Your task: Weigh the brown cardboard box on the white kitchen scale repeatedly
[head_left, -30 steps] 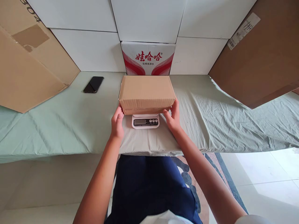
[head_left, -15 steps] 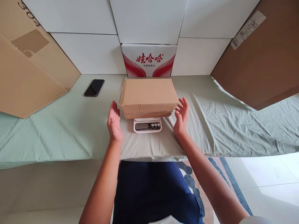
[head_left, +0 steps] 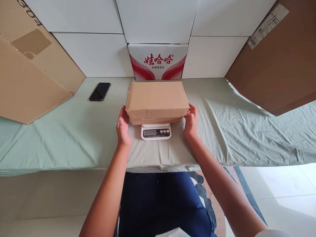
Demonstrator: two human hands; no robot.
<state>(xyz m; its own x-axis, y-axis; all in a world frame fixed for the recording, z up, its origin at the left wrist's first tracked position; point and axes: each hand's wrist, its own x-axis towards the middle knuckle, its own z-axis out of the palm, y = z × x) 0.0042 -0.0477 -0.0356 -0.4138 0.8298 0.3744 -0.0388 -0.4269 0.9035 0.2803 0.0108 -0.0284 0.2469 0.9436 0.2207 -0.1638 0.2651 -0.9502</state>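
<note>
Pale green sheet (head_left: 74,138) under us, white wall behind, and our cardboard box (head_left: 157,100) sits on the small scale (head_left: 156,131). Our left hand (head_left: 123,126) and right hand (head_left: 190,122) press flat against its ends; weighing looks set, box not lifted.
</note>
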